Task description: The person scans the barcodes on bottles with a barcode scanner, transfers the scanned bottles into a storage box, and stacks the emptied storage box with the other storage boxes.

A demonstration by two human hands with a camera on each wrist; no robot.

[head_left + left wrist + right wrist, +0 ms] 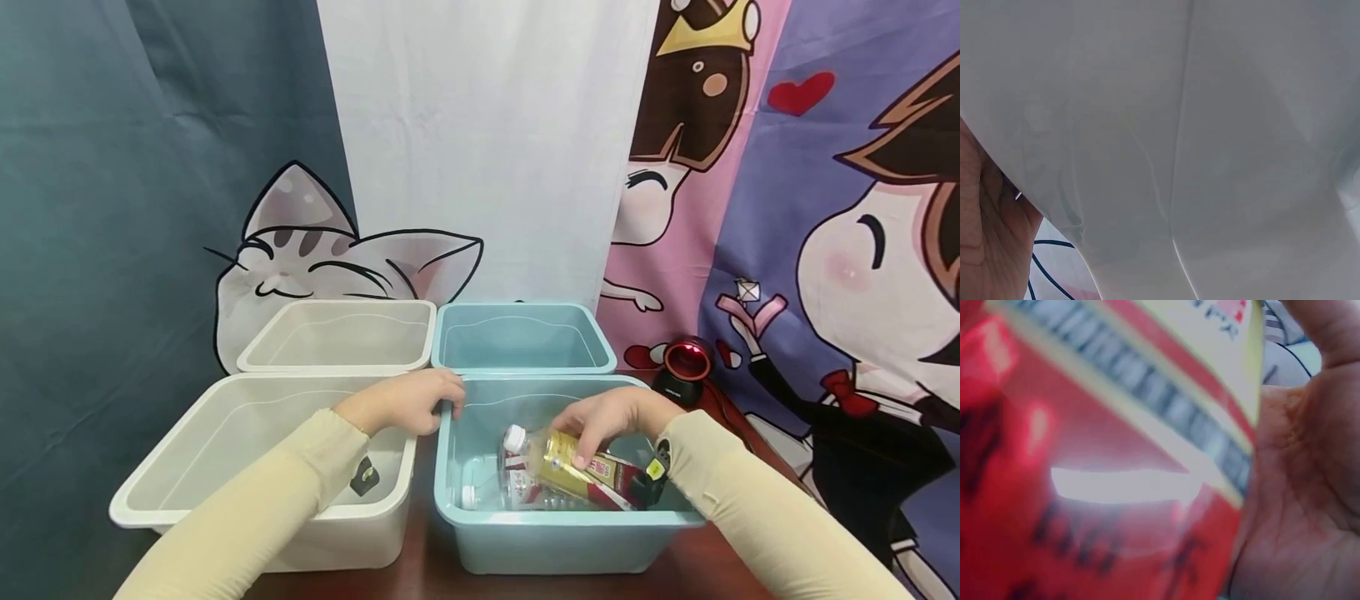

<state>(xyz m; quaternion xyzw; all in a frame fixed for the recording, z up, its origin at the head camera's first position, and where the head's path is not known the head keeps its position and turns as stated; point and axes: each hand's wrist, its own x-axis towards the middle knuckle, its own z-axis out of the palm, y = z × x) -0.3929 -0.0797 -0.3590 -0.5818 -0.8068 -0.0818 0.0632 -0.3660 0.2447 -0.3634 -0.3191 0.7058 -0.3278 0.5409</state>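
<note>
My right hand (611,421) reaches into the front blue bin (555,542) and grips a gold and red drink can (566,462), thumb across its upper side. In the right wrist view the printed, shiny can (1104,469) fills most of the picture beside the palm (1304,487). Clear plastic bottles with white caps (515,438) lie under and beside the can, partly hidden by it. My left hand (412,400) rests at the adjoining rims of the front white bin (225,442) and the blue bin, fingers loosely bent. In the left wrist view that hand (997,219) shows at the left edge.
Behind the front bins stand a smaller white bin (337,369) and a smaller blue bin (525,371). A black scanner-like device with a red glow (686,362) is at the right on the dark red table (705,562). Printed curtains (487,150) hang behind.
</note>
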